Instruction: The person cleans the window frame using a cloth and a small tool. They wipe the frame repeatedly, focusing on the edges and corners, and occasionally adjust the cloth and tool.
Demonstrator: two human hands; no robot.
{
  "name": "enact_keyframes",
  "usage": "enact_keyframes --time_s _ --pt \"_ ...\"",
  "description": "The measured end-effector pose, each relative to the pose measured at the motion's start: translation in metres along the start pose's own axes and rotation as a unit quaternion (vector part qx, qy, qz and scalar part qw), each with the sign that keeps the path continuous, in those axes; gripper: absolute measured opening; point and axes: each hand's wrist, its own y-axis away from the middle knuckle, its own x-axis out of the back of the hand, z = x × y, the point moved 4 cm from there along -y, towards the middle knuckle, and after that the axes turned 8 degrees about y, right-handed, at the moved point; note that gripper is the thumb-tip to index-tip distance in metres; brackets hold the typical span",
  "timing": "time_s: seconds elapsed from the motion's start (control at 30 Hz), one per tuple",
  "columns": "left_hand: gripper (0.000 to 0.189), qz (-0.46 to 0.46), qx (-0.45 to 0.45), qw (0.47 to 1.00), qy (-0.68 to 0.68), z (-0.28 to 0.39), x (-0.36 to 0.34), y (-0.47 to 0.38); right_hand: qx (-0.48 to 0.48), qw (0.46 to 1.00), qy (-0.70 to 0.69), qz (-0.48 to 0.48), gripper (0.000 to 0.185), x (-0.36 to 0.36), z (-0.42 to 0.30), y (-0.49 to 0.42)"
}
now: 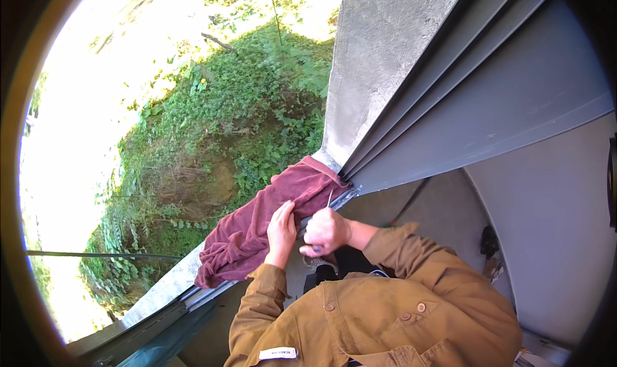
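A maroon towel (246,222) lies bunched and draped along the window sill, over the frame's track. My left hand (282,232) rests on the towel's near edge with its fingers extended and close together; nothing shows in its grasp. Just to the right, my right hand (325,232) is closed around the handle of a thin metal-shafted tool (330,198), which looks like a screwdriver. Its slim shaft points up and away, in front of the towel's right end. Most of the handle is hidden inside the fist, and the tip's shape is too small to tell.
A grey metal window frame (434,106) rises on the right beside a concrete wall edge (376,63). Past the sill, a steep slope with green plants (241,97) drops away outside. Below me is a grey floor (448,203), with dark objects (489,241) by the wall.
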Motion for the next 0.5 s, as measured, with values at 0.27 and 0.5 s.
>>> enact_keyframes --time_s 0.27,0.5 --pt "0.029 -0.066 -0.06 0.991 -0.103 -0.012 0.015 0.059 -0.074 0.994 -0.031 -0.07 0.02 -0.066 0.025 0.008" --pt "0.041 -0.07 -0.071 0.991 -0.092 -0.025 0.041 0.068 -0.049 0.995 -0.066 -0.048 0.014 -0.086 -0.013 -0.009"
